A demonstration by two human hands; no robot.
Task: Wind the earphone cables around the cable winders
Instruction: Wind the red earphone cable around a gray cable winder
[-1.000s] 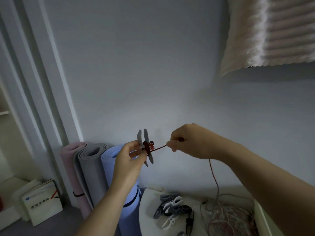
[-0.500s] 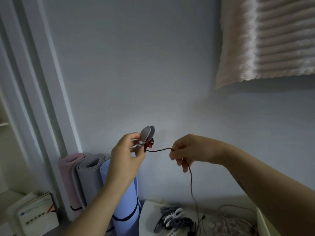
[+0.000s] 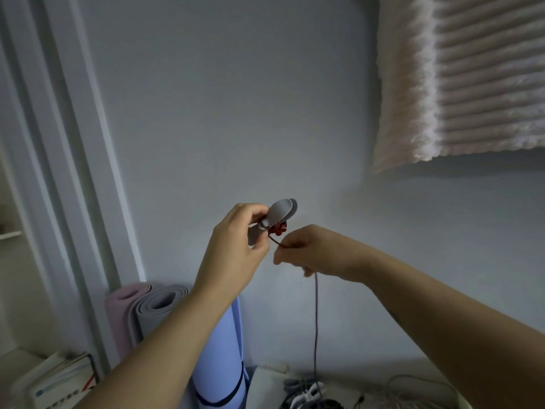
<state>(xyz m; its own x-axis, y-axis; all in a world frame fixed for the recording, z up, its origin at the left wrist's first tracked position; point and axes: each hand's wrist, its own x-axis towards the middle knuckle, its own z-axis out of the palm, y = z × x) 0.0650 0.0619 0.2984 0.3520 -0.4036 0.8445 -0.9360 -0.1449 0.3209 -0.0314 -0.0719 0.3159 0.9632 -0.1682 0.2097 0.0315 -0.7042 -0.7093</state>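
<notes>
My left hand [image 3: 236,246] grips a grey cable winder [image 3: 280,212] raised in front of the wall, its two rounded flaps pointing up and right. Red earbuds [image 3: 279,228] sit at the winder's waist. A dark red earphone cable [image 3: 316,320] runs from there into my right hand [image 3: 309,250], which pinches it just right of and below the winder. From that hand the cable hangs straight down toward the white table [image 3: 265,385] at the bottom edge.
Several spare winders [image 3: 300,391] and loose pale cables [image 3: 413,388] lie on the table. Rolled mats, pink [image 3: 124,314], grey [image 3: 159,311] and blue [image 3: 218,358], stand against the wall by a white door frame [image 3: 73,172]. A ribbed fabric [image 3: 460,78] hangs upper right.
The view tilted up. My right hand came in from the right to just under the winder, so the stretch of cable between my hands is shorter. The winder has turned in my left hand.
</notes>
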